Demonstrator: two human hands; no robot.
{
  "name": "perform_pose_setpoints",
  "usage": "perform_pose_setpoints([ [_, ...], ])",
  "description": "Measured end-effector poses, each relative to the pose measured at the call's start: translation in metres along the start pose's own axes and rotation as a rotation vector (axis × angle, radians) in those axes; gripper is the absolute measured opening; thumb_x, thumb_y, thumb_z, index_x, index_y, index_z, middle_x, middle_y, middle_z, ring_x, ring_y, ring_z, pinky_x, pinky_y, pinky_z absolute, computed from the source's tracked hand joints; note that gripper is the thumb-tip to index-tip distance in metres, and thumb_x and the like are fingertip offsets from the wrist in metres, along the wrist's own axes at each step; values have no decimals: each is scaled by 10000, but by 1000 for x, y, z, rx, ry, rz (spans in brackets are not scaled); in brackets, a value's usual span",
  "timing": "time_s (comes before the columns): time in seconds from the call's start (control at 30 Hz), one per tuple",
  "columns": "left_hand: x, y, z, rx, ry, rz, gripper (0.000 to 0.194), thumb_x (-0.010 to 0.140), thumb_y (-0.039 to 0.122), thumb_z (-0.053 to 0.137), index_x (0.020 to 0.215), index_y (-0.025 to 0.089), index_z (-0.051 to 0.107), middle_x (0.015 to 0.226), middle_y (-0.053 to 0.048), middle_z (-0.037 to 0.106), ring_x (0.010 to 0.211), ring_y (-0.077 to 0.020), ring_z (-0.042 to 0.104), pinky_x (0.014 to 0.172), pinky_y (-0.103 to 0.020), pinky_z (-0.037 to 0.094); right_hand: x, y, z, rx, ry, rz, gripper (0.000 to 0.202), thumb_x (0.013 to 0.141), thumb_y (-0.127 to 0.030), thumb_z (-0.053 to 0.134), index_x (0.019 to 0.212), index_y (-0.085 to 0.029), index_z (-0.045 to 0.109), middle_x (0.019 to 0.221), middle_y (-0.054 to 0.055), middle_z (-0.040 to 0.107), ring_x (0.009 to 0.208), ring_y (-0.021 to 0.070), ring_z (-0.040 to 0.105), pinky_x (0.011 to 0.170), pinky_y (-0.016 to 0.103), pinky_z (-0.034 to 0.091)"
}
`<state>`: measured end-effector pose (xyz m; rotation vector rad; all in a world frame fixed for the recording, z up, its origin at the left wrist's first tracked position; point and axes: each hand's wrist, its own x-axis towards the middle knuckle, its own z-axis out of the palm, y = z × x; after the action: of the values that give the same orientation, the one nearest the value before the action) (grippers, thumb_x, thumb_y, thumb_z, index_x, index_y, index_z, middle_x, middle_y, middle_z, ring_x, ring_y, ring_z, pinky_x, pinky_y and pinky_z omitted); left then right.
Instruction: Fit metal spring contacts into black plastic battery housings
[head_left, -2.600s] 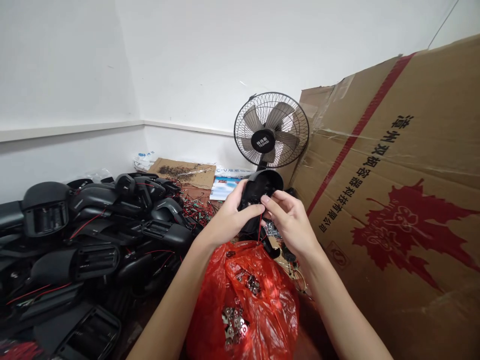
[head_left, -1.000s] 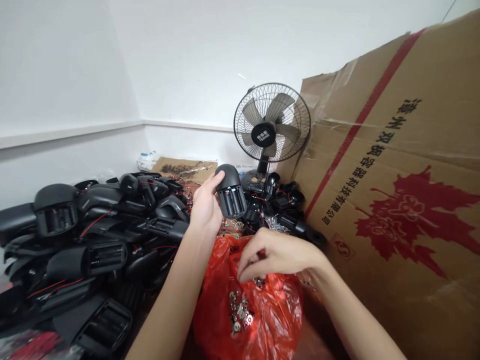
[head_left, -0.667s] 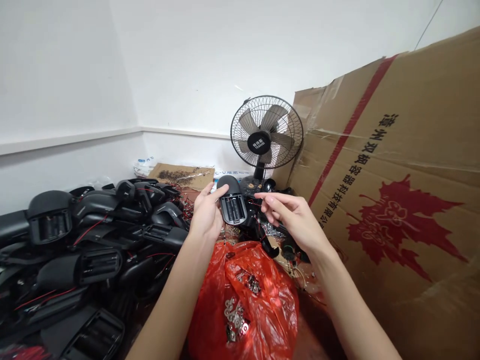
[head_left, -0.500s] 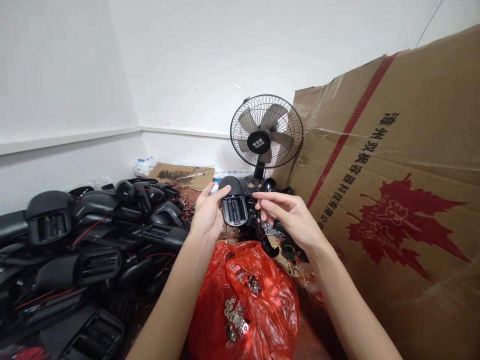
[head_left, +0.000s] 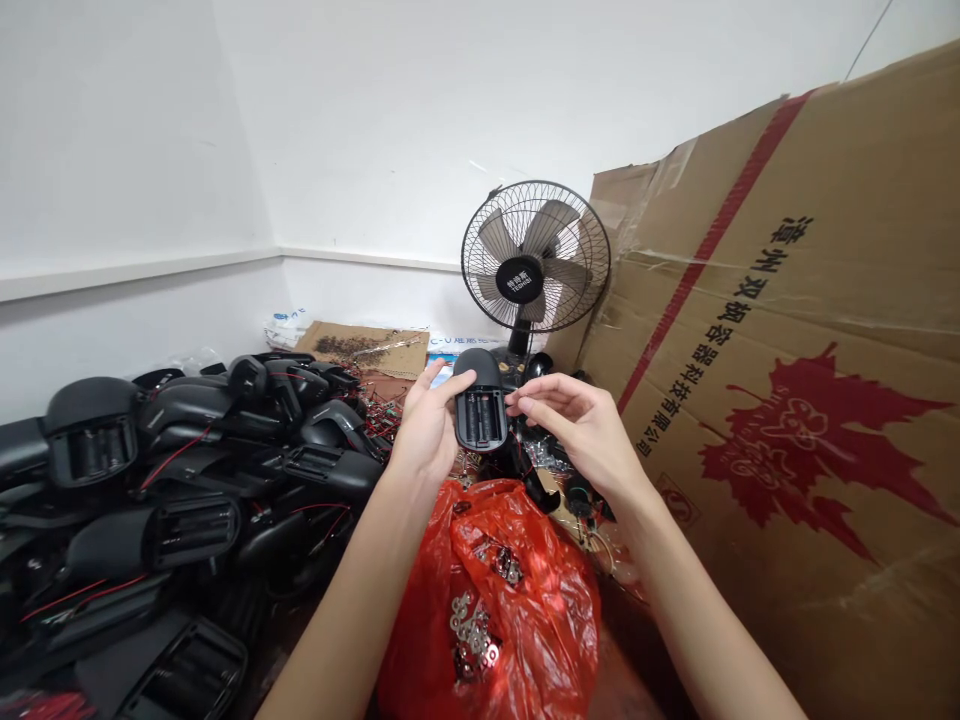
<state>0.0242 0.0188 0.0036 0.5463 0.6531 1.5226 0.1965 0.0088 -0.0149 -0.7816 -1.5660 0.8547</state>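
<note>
My left hand [head_left: 429, 430] is closed around the left side of a black plastic battery housing [head_left: 477, 371], thumb on its front. The housing is held upright with its open battery compartment facing me. At its right edge, my right hand [head_left: 591, 428] has thumb and fingertips pinched together. Whatever lies between those fingertips is too small to make out. Below both hands sits an open red plastic bag [head_left: 551, 610] with many small shiny metal pieces [head_left: 472, 632] in it.
Similar black housings [head_left: 199, 480] with red wires are heaped at the left. A fan [head_left: 520, 279] stands at the back, and a large cardboard box [head_left: 697, 400] walls off the right side. Loose wired parts [head_left: 381, 405] and a cardboard sheet [head_left: 367, 347] lie behind the pile.
Both hands stay around the housing, which has shifted slightly right in view. My right fingertips have come closer to its right edge.
</note>
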Motion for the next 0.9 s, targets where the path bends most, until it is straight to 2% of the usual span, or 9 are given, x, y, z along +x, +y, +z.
perform_pose_setpoints([
  [0.13, 0, 0, 0, -5, -47, -18, 699, 830, -10, 691, 1464, 126, 430, 1089, -120, 734, 793, -136, 707, 741, -224, 576, -2, -2, -1, -134, 88, -133, 102, 855, -315, 806, 906, -227, 794, 1040, 57, 700, 935, 186, 647, 768, 298, 533],
  [0.27, -4, -4, 1, -23, -65, 13, 674, 817, 23, 717, 1434, 141, 473, 1173, -137, 721, 816, -141, 717, 733, -225, 580, -5, -6, 5, -96, 120, -140, 78, 889, -292, 776, 912, -218, 766, 884, 23, 662, 778, 140, 593, 662, 256, 482],
  [0.37, -7, -10, 4, -16, -88, 147, 708, 754, 29, 774, 1393, 181, 509, 1365, -139, 647, 1037, -192, 721, 804, -232, 588, -8, -12, 13, 37, 87, -105, 105, 916, -300, 750, 934, -203, 714, 781, -3, 664, 656, 121, 590, 618, 253, 477],
  [0.47, -10, -16, 5, 10, -106, 307, 777, 698, 15, 794, 1385, 220, 495, 1524, -126, 522, 1299, -256, 614, 893, -255, 584, -12, -15, 23, 93, 101, -108, 131, 923, -311, 739, 918, -194, 680, 756, -2, 674, 650, 130, 605, 652, 268, 504],
  [0.57, -13, -26, 8, 50, -63, 459, 776, 724, 57, 789, 1403, 237, 460, 1534, -130, 496, 1394, -263, 536, 1028, -314, 548, -16, -11, 35, 81, 235, -108, 162, 928, -351, 733, 927, -202, 669, 873, 12, 669, 790, 144, 610, 751, 273, 514],
  [0.7, -21, -47, 12, 173, 66, 683, 692, 786, 129, 767, 1382, 245, 433, 1466, -125, 537, 1368, -235, 555, 1181, -374, 441, -21, 3, 52, 169, 383, -3, 234, 972, -462, 658, 1026, -239, 613, 1052, 9, 620, 970, 158, 583, 891, 295, 483],
  [0.8, -29, -63, 16, 226, 109, 739, 677, 793, 148, 763, 1364, 251, 415, 1496, -126, 495, 1392, -236, 529, 1201, -385, 427, -23, 12, 59, 186, 494, 6, 285, 981, -517, 616, 1027, -240, 567, 1026, 8, 591, 968, 165, 572, 901, 308, 470],
  [0.9, -36, -74, 19, 241, 101, 709, 668, 800, 171, 769, 1359, 257, 413, 1495, -126, 485, 1395, -237, 525, 1193, -384, 439, -21, 16, 58, 53, 576, -43, 282, 1006, -517, 564, 1011, -235, 543, 943, 2, 556, 884, 162, 557, 836, 303, 470],
])
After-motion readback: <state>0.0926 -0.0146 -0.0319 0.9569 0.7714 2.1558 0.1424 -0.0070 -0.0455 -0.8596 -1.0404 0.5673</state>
